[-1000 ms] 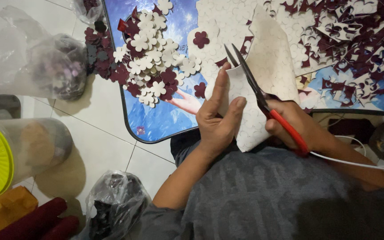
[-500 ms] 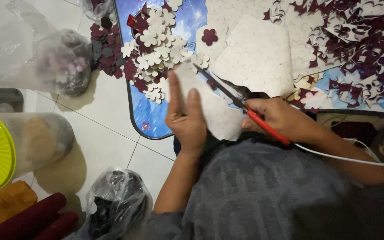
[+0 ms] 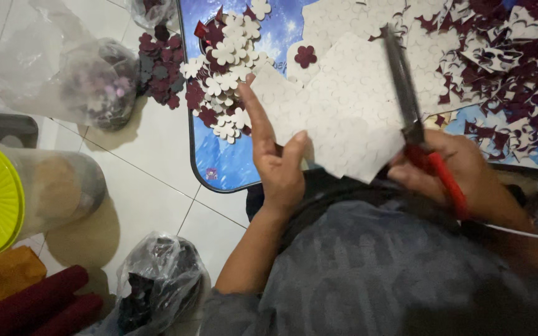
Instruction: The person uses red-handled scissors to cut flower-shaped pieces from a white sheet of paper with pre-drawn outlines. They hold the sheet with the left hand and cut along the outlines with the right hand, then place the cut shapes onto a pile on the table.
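My left hand (image 3: 276,160) grips the left edge of a white sheet (image 3: 337,112) marked with flower outlines, thumb on top, index finger pointing up along it. In my right hand (image 3: 453,168) is a pair of red-handled scissors (image 3: 413,118); their dark blades lie over the sheet's right side, pointing away from me. Behind the sheet, a pile of white and maroon cut-out flowers (image 3: 222,68) rests on a blue low table (image 3: 231,168). A single maroon flower (image 3: 306,56) lies on another white sheet.
Maroon and white offcuts (image 3: 499,68) cover the table's right side. On the tiled floor stand a clear jar with a lime lid (image 3: 14,193), two clear bags of pieces (image 3: 94,84), a dark bag (image 3: 157,286), maroon rolls (image 3: 29,308) and a thin white cable (image 3: 518,230).
The sheet has been turned and raised. My left hand shifted its hold to the sheet's left edge, and the scissors swung from slanting leftward to pointing nearly straight away.
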A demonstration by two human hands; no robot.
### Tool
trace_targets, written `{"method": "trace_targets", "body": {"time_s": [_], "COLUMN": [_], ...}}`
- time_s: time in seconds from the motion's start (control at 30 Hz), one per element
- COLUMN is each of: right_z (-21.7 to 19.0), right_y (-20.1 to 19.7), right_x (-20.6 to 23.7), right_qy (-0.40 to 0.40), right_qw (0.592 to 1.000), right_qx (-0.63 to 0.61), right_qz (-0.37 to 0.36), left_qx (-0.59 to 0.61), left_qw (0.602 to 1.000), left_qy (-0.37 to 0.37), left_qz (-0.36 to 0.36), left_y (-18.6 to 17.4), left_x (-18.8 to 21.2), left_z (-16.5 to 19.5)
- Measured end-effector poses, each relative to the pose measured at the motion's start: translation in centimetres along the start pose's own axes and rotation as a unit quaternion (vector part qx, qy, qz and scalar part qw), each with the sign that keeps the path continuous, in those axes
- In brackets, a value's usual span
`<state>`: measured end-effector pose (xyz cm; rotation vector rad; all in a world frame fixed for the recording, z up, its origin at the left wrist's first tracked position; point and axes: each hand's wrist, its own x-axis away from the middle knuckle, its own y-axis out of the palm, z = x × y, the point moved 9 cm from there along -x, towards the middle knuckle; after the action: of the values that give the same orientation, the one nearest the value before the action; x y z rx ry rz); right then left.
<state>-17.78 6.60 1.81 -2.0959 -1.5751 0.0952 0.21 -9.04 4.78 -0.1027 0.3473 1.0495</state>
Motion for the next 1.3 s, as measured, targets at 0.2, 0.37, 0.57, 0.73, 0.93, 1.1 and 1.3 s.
{"method": "trace_targets", "body": {"time_s": [0.2, 0.37, 0.57, 0.73, 0.93, 1.1, 1.3], "right_z": [1.0, 0.1, 2.8, 1.8, 0.5, 0.0, 3.1], "right_y": [-4.0, -3.8, -3.2, -2.1, -2.4, -1.8, -3.1], "right_x": [1.5, 0.3, -0.5, -1.4, -1.4, -0.9, 1.2], "right_qy": [0.115, 0.038, 0.141, 0.099, 0.094, -0.005, -0.069], "right_qw": [0.972, 0.977, 0.966, 0.976, 0.977, 0.991, 0.943], "right_qx": [0.116, 0.099, 0.156, 0.126, 0.098, 0.039, -0.224], "right_qz": [0.167, 0.183, 0.149, 0.149, 0.163, 0.130, 0.236], "left_qx": [0.006, 0.057, 0.068, 0.029, 0.019, 0.091, 0.120], "left_qw": [0.992, 0.987, 0.986, 0.983, 0.985, 0.982, 0.989], "left_qy": [-0.119, -0.150, -0.151, -0.179, -0.172, -0.168, -0.088], "left_qz": [-0.031, -0.018, -0.005, -0.016, -0.008, 0.001, -0.013], "left_y": [2.6, 3.6, 3.8, 3.6, 3.4, 4.6, 6.7], "left_x": [-0.6, 0.2, 0.3, 0.8, 0.9, 0.1, -0.5], "left_z": [-3.7, -4.5, -5.0, -6.4, -6.4, -5.1, -2.5]}}
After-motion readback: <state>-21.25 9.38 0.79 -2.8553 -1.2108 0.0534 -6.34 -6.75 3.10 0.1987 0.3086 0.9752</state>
